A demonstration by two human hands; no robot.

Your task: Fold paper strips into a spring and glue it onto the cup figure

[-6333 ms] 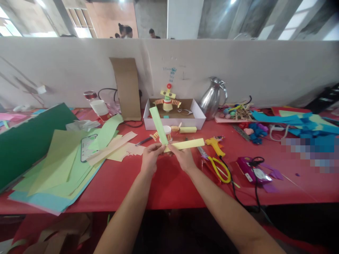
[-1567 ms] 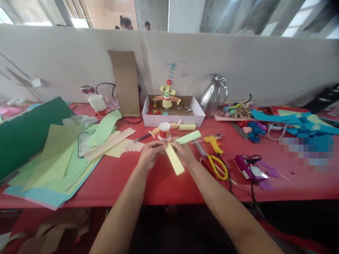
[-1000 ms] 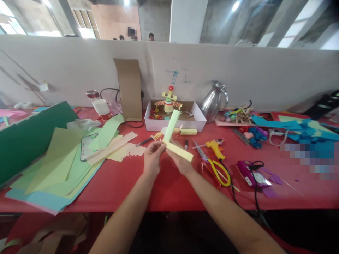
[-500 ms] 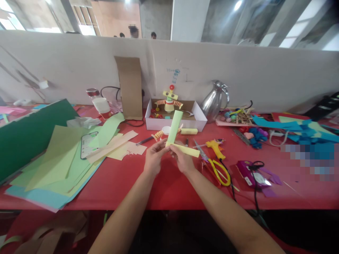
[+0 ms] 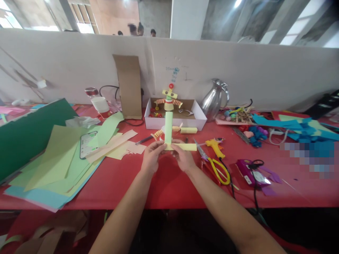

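Left hand (image 5: 153,153) and right hand (image 5: 182,155) each pinch the joint where your two strips meet, thumbs on the near side. From it the green strip (image 5: 168,127) rises and the yellow strip (image 5: 189,147) runs right, above the counter (image 5: 164,188). To fold well, you probably want the corner square, the edges flush and each crease pressed firmly without twisting. Half a second ago the green strip leaned right and the yellow one sloped downward; now they stand upright and nearly level, in front of the box (image 5: 156,123).
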